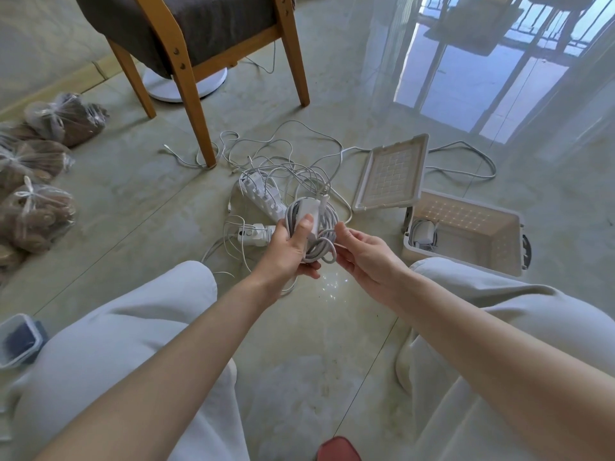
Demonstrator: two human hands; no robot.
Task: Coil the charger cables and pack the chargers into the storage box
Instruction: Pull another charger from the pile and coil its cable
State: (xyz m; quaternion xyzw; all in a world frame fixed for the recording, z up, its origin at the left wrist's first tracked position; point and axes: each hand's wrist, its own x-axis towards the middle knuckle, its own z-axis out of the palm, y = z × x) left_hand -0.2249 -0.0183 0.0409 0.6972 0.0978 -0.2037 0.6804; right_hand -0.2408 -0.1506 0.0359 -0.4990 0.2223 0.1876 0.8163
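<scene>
Holding a white charger (307, 214) with its grey cable (327, 227) wound in a coil around it, the left grip (289, 247) is clamped on the bundle, thumb pressed flat on the charger's face. Bundle is up off the floor (299, 327), between the knees, left of the storage box (514, 241).

Right grip (362, 257): fingers loosely curved, fingertips at the coil's right edge, touching a strand. Can't tell if it pinches the strand or just touches it.

Storage box: beige plastic, on the floor by the right knee. Its lid (389, 174) is swung up and tilted back at the left end, with a ribbed grid on the inner face. Inside, at the left end, sits one packed charger (424, 234) with its cable bundled.

Small clear tub (33, 331) at lower left, something dark blue inside.

Tied clear bags (43, 214) with brown contents lie along the left edge.

On the floor beyond the grips: a white power strip (263, 194) with plugs in it, a second white plug block (253, 232) just behind the left grip, and loose white cables (293, 151) tangled around them, running to a wooden chair (206, 44) leg and past the lid.
</scene>
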